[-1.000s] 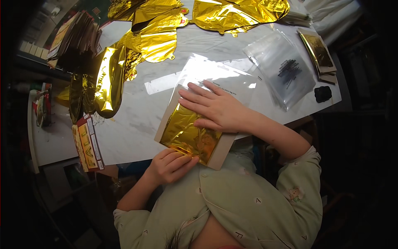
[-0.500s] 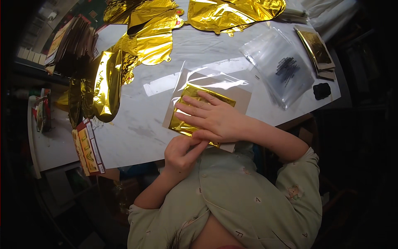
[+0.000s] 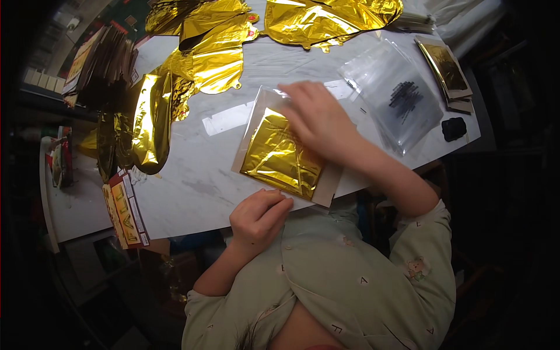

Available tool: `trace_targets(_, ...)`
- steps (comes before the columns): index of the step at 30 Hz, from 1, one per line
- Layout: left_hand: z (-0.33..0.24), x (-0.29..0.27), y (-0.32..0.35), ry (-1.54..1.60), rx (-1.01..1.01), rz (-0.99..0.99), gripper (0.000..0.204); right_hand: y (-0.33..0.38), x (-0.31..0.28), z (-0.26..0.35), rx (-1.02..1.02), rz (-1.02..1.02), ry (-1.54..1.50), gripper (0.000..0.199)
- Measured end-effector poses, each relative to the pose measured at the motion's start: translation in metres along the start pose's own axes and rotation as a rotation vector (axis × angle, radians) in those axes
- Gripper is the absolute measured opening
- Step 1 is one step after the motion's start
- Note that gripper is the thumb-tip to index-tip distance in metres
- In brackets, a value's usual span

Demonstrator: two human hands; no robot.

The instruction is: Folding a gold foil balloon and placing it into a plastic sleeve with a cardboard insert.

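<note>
A folded gold foil balloon (image 3: 280, 154) lies on a grey-brown card inside a clear plastic bag (image 3: 252, 119), flat on the table in front of me. My right hand (image 3: 321, 122), partly smeared by motion, reaches over the bag's far end. Its fingertips are at the far edge, and whether they grip the plastic cannot be made out. Close to the bag's near edge is my left hand (image 3: 259, 217), with its fingers curled in and the thumb against them. Anything between those fingers is hidden.
Gold foil balloons (image 3: 216, 61) spread over the table's far side. A stack of clear bags (image 3: 396, 96) lies to the right, beside packed foil pieces (image 3: 446, 70) and a small black object (image 3: 454, 129). Printed cards (image 3: 102, 64) stand at far left; another printed card (image 3: 125, 210) overhangs the near-left edge.
My right hand has lifted off the foil and moved away from me to the bag's far end, uncovering the gold surface. The left hand has stayed nearly in place.
</note>
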State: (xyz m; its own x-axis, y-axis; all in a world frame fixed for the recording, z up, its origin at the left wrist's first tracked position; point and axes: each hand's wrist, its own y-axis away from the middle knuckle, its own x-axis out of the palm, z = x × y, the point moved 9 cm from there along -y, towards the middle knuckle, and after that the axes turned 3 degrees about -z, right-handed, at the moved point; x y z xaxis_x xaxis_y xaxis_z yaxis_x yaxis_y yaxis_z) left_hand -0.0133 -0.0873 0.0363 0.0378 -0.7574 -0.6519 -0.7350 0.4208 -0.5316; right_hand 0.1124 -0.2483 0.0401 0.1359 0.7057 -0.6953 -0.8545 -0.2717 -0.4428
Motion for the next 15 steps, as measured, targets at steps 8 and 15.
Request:
trace_targets(8, -0.006, 0.003, 0.002, -0.049, 0.015, 0.052, 0.028, -0.04, 0.02, -0.051, 0.218, 0.215, 0.061, 0.033)
trace_targets(15, -0.003, -0.003, 0.007, -0.049, -0.003, 0.057, 0.028, -0.049, 0.022, -0.074, 0.608, 0.604, -0.433, 0.024)
